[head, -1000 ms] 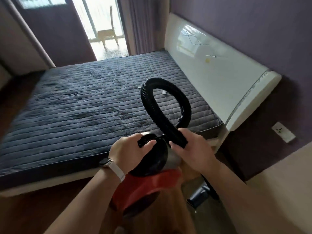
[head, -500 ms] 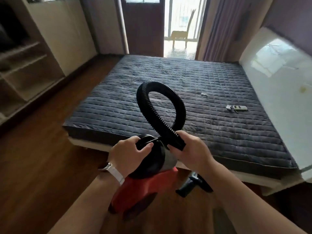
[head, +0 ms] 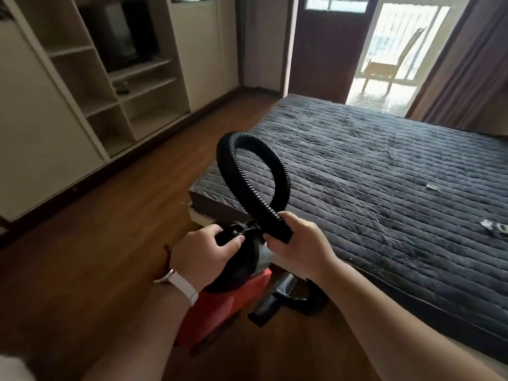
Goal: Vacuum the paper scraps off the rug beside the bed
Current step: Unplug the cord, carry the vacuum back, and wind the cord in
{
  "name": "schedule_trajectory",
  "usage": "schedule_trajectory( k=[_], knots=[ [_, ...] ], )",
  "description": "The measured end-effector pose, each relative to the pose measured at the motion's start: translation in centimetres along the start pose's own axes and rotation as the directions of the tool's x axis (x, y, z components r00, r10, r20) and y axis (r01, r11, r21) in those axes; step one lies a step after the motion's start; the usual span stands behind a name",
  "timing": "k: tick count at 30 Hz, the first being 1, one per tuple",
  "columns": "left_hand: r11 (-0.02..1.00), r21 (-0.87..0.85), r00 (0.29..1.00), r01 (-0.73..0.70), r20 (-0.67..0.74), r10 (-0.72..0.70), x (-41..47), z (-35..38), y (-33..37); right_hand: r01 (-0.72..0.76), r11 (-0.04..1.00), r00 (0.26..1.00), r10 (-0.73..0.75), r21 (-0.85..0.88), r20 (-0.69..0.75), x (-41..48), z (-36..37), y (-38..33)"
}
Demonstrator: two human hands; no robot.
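I carry a red and black vacuum cleaner [head: 220,303] in front of me above the wooden floor. My left hand [head: 200,254] grips its black handle on top. My right hand [head: 299,243] is closed around the end of the black ribbed hose [head: 247,166], which loops upward over the bed corner. A black nozzle piece [head: 275,301] hangs below the vacuum. Small paper scraps [head: 433,187] lie on the dark quilted mattress [head: 384,174]. No rug is in view.
The bed fills the right half, its corner close to the vacuum. Open white shelving [head: 110,86] lines the left wall. Brown wood floor [head: 96,229] stretches to the left. A glass balcony door with a chair [head: 384,70] stands behind the bed.
My view has swung left: the headboard has gone out of frame and the shelving wall has come in. Both hands keep the same hold on the vacuum and hose.
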State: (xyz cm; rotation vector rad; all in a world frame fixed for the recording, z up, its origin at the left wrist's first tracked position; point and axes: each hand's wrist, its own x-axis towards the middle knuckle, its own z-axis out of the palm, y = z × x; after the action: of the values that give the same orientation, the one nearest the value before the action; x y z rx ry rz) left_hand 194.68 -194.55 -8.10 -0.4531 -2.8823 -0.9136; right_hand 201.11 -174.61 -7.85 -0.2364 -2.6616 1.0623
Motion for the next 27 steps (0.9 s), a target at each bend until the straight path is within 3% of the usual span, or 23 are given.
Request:
schedule_trajectory(
  k=[7, 13, 27],
  knots=[
    [0.991, 0.000, 0.984, 0.137, -0.113, -0.136, 2.5, -3.3, -5.8, 0.082, 0.996, 0.992, -0.085, 0.031, 0.098, 6.1, 5.7, -4.1],
    [0.948, 0.116, 0.955, 0.296, -0.065, -0.290, 6.8, -4.3, -8.5, 0.135, 0.987, 0.972, -0.149, 0.086, 0.183, 12.2, 9.9, -5.1],
    [0.875, 0.131, 0.884, 0.465, -0.113, -0.453, 26.6, -3.9, -12.6, 0.260, 0.957, 0.902, -0.289, 0.130, 0.321, 35.3, 14.5, -5.1]
  ],
)
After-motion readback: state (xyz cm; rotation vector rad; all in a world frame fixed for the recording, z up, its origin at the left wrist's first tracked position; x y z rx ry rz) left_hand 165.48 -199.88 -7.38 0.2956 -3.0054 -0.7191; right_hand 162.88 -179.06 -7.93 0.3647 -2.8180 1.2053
